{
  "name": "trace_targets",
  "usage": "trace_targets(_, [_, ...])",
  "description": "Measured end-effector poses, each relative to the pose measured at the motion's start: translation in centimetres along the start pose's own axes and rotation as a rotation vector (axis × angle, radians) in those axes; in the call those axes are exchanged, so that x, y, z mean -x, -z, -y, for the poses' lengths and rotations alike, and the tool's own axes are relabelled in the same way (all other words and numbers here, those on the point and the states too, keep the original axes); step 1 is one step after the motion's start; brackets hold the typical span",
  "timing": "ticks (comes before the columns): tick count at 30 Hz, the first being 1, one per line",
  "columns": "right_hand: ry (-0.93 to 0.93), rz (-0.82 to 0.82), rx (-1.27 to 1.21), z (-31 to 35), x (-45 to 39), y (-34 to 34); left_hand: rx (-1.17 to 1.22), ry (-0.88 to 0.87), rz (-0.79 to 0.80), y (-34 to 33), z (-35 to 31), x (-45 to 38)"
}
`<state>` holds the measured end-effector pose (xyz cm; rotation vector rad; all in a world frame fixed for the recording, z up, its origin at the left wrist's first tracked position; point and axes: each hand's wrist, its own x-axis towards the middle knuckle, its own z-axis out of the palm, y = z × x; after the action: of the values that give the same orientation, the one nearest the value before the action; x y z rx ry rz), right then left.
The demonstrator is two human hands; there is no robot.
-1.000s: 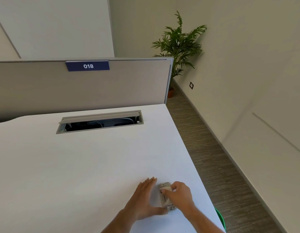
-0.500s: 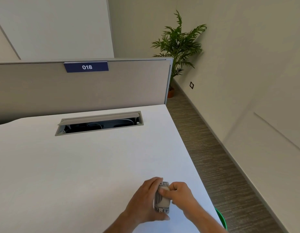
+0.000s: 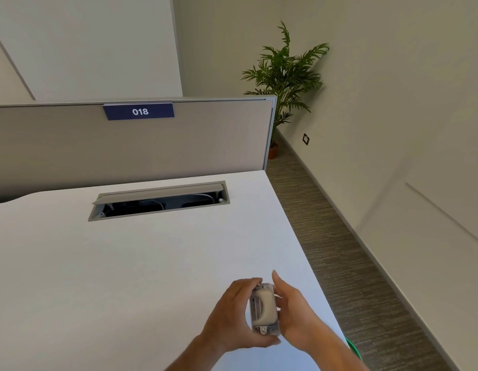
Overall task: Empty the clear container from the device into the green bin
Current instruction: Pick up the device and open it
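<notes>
A small grey-beige device [image 3: 264,307] with metal parts and a clear base is held just above the white desk [image 3: 125,263] near its front right corner. My left hand [image 3: 232,317] wraps it from the left and below. My right hand [image 3: 294,311] presses against its right side, index finger raised. The clear container shows only as a transparent edge along the device's right and bottom. A sliver of the green bin [image 3: 354,349] peeks out past the desk's right edge, on the floor, behind my right forearm.
An open cable tray slot [image 3: 160,200] is set into the desk's far part. A grey partition [image 3: 205,140] with a blue "018" tag stands behind it. A potted plant [image 3: 284,76] is in the far corner. Carpeted floor [image 3: 339,250] runs along the wall at right.
The device has been lifted off the desk and tipped upright between both hands. My left hand went from lying flat beside it to gripping it.
</notes>
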<state>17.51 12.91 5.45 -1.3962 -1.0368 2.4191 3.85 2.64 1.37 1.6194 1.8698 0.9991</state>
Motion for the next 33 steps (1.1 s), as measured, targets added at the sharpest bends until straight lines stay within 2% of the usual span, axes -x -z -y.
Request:
trace_targets(3, [-0.079, 0.074, -0.193, -0.7, -0.5, -0.3, 0.027, -0.017, -0.002, -0.1, -0.1, -0.3])
trace_targets(7, [-0.114, 0.126, -0.31, -0.8, -0.7, -0.5, -0.015, -0.005, 0.014, 0.2, 0.0, -0.8])
trace_targets(28, [-0.163, 0.177, -0.42, -1.5, -1.8, -0.2, 0.022, 0.014, 0.035, 1.1, -0.3, -0.6])
trace_targets(33, [-0.126, 0.212, -0.448, -1.4, -1.7, -0.4, -0.018, -0.022, 0.042, 1.2, -0.6, -0.5])
